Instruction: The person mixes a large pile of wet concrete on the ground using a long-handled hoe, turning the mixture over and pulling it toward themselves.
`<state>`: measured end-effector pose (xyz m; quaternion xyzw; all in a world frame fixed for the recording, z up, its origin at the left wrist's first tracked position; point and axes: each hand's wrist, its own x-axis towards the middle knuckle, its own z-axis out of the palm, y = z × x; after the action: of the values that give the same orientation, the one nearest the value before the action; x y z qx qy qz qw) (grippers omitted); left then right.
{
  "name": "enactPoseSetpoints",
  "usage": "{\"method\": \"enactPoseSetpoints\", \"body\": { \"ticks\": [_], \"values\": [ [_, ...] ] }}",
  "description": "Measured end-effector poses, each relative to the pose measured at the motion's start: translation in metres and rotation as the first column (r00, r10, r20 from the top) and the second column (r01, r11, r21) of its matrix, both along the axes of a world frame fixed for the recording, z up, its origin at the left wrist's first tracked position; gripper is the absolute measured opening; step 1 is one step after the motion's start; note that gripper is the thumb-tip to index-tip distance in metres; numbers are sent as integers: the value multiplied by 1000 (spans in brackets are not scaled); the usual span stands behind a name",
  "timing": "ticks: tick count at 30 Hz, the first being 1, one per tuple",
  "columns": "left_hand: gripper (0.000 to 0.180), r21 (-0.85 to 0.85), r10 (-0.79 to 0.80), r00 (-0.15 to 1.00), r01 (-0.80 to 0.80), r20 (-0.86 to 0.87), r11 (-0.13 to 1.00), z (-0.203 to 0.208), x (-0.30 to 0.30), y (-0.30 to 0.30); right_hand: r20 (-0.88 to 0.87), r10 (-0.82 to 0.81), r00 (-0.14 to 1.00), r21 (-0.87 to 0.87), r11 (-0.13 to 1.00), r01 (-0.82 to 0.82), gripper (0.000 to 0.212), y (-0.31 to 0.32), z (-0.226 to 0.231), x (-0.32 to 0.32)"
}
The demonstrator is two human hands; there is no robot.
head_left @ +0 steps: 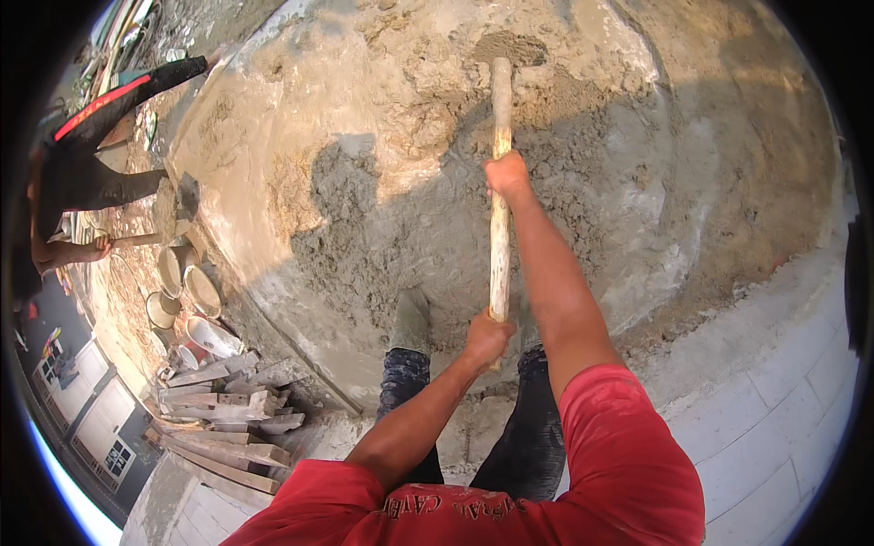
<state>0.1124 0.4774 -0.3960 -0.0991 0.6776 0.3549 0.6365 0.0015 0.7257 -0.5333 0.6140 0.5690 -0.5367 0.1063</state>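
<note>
A long pale wooden handle of a hoe runs away from me, nearly straight up the view. Its mortar-coated blade rests in the wet grey mortar at the far end and is hard to make out. My left hand is closed round the near end of the handle, in front of my legs. Farther up, my right hand grips it past the middle, with that arm stretched out. Lumpy mortar lies around the handle, and my lower legs stand at its near edge.
At the left, another person in dark clothes holds a mortar-covered tool. Several buckets stand near that person. Stacked wooden beams lie at the lower left, beside a thin edging strip. A pale block wall borders the lower right.
</note>
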Motion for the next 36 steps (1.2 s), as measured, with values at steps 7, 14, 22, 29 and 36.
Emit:
{"method": "enactPoseSetpoints", "body": {
  "ticks": [7, 14, 22, 29, 36],
  "values": [
    [37, -158, -312, 943, 328, 119, 931, 85, 101, -167, 34, -382, 923, -357, 859, 368, 39, -164, 62, 153],
    [42, 22, -408, 912, 409, -35, 912, 106, 61, -173, -268, -442, 856, -66, 895, 441, 40, -140, 241, 102],
    [16, 60, 113, 957, -101, -269, 993, -5, -103, -3, -334, 252, 908, 244, 954, -175, 49, -11, 129, -172],
    [13, -173, 346, 881, -304, 323, 937, 89, 15, -114, 38, 174, 984, -225, 961, -161, 46, -150, 63, -9],
    [42, 50, -666, 746, 666, -15, 744, 211, -47, -262, -19, -704, 710, -239, 692, 681, 27, -232, 233, 103]
  ]
}}
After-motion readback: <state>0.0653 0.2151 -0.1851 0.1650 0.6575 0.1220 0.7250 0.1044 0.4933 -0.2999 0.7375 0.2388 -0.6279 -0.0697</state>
